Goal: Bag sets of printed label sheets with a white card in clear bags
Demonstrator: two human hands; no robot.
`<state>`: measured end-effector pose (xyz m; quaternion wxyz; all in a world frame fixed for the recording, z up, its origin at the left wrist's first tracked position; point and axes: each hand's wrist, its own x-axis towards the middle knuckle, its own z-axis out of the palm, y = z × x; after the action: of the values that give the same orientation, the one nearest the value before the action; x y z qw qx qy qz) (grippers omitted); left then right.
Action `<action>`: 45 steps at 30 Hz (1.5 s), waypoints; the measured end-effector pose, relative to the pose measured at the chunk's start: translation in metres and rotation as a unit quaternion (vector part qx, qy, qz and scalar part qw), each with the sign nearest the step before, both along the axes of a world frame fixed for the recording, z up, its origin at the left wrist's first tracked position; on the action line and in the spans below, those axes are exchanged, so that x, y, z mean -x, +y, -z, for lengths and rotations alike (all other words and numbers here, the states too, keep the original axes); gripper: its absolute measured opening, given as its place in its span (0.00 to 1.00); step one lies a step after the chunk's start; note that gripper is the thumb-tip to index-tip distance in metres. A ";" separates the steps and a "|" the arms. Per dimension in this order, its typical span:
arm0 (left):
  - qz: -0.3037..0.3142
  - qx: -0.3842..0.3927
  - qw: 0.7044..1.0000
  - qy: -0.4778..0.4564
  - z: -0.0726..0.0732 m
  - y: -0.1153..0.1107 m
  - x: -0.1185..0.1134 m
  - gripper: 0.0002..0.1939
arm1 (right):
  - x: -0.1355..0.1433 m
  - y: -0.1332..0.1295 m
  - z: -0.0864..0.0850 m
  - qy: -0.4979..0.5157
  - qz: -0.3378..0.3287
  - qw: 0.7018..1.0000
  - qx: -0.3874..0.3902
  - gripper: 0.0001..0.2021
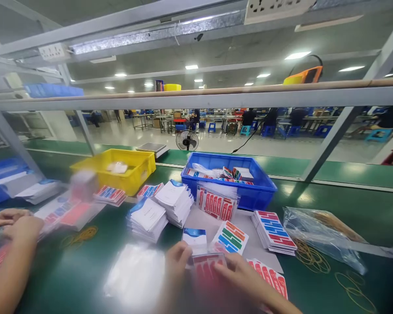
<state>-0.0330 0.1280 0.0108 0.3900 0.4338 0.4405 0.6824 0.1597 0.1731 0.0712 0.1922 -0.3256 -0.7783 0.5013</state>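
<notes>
Low in front of me is a clear plastic sleeve (207, 263) with a red-and-white printed sheet in it; its lower part is blurred. My right hand (237, 272) pinches its right side. My left hand (177, 259) is closed at its upper left corner, the thumb and finger pressed together. Just beyond the fingertips is a white booklet (195, 241) with a blue top. Beside it lies a card with coloured stripes (231, 237). Red-and-white sheets (270, 277) lie partly under my right forearm. A pile of clear sleeves (134, 274) is left of my left hand.
Booklet stacks (147, 218) and striped card stacks (275, 231) flank the work area. Behind stand a blue bin (258, 192) and a yellow bin (144, 170). Rubber bands (311, 257) and a plastic bag (327, 235) lie right. A co-worker's hands (22, 224) are at far left.
</notes>
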 end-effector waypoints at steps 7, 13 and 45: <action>-0.044 0.004 0.987 -0.154 0.000 0.012 0.008 0.16 | 0.014 0.097 -0.016 0.038 0.200 0.962 -0.184 0.20; -0.064 0.066 0.991 -0.093 0.005 0.014 0.010 0.17 | 0.006 0.153 -0.007 0.017 0.330 0.889 -0.316 0.26; -0.133 0.154 0.979 0.003 0.022 0.022 0.015 0.17 | 0.060 -0.005 0.101 -0.253 -0.077 0.836 -0.481 0.13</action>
<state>-0.0484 0.1503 -0.0109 0.3567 0.3082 0.5950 0.6509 0.0994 0.1677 -0.0293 0.0813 -0.2468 -0.9654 -0.0225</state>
